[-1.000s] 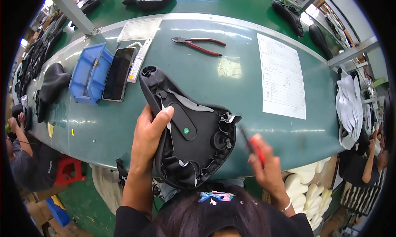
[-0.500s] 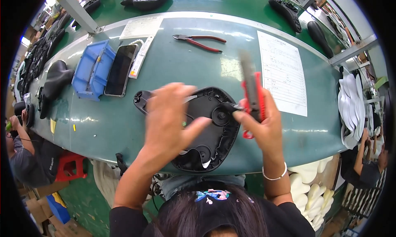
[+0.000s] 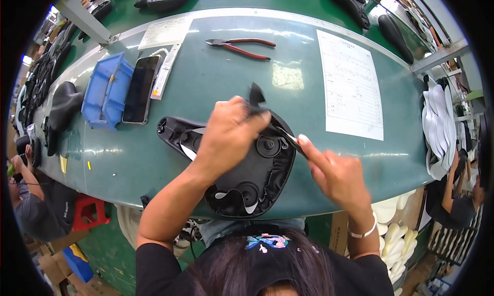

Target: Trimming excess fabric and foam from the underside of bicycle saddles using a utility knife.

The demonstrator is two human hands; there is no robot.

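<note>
A flap of black cover (image 3: 256, 96) is pinched in the grip of the left hand (image 3: 230, 134) and pulled up over the black bike seat (image 3: 242, 177). The seat lies upside down at the near edge of the green table (image 3: 206, 80). A thin tool (image 3: 289, 137) is held tight in the right hand (image 3: 337, 175) and pointed at the seat's rim. Both arms are bent in from below. Farther off, red pliers (image 3: 242, 46), a dark phone (image 3: 140, 89), a blue bin (image 3: 105, 90) and a white paper sheet (image 3: 352, 85) are laid on the table.
</note>
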